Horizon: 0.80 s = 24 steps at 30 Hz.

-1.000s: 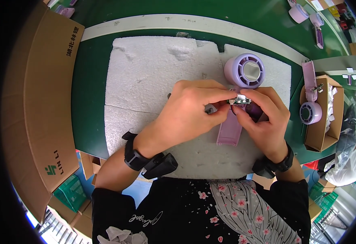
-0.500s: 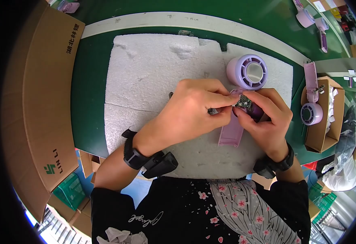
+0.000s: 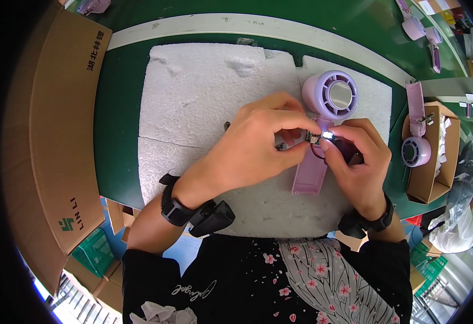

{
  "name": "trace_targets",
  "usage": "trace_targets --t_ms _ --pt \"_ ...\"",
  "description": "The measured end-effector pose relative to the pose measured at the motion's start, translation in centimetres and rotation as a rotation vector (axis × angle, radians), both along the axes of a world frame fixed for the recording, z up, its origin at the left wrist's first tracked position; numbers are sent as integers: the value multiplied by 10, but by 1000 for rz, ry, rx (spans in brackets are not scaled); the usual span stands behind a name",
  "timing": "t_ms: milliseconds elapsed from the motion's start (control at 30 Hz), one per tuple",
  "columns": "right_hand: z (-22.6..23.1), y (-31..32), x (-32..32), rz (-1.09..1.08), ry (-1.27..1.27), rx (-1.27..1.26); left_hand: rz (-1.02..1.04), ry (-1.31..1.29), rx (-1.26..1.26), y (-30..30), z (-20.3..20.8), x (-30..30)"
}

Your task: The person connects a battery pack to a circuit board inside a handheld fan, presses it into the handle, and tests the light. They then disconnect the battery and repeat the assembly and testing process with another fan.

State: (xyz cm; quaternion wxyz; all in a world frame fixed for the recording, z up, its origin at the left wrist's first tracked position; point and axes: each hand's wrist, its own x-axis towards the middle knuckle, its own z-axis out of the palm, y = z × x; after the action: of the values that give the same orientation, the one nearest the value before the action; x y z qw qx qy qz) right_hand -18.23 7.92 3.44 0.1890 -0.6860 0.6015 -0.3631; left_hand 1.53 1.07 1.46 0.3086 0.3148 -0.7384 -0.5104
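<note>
Between my two hands is a small circuit board [image 3: 313, 138], with a bright white light glowing at its right end and a dark red wire curving below. My left hand [image 3: 258, 137] pinches the board's left side between thumb and fingertips. From the other side, my right hand [image 3: 363, 159] closes thumb and index finger on its lit end. A dark part lies partly hidden under the right fingers. Behind the hands rests a handheld fan's round lilac head [image 3: 317, 97]. Its pink handle shell [image 3: 309, 175] lies beneath the board, partly covered by my fingers.
White foam sheets [image 3: 193, 97] cover the green table [image 3: 119, 135]. A tall cardboard box [image 3: 53, 135] stands at left. On the right, another fan [image 3: 416, 151] leans over an open carton [image 3: 433, 186]. More fan parts [image 3: 413, 28] lie far right, and a person [image 3: 455, 235] is beyond.
The white light on the circuit board has come on. The board has turned and shifted slightly between my fingers, and the red wire now shows below it.
</note>
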Motion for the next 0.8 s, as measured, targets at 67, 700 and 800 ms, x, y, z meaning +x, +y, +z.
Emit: trace_targets --t_ms 67,700,800 --pt "0 2 -2 -5 -27 49 -28 16 47 0 0 -1" --pt "6 2 -4 35 -12 68 -90 66 160 3 -2 -4" --pt "6 2 -4 38 -9 68 -97 65 144 3 -2 -4"
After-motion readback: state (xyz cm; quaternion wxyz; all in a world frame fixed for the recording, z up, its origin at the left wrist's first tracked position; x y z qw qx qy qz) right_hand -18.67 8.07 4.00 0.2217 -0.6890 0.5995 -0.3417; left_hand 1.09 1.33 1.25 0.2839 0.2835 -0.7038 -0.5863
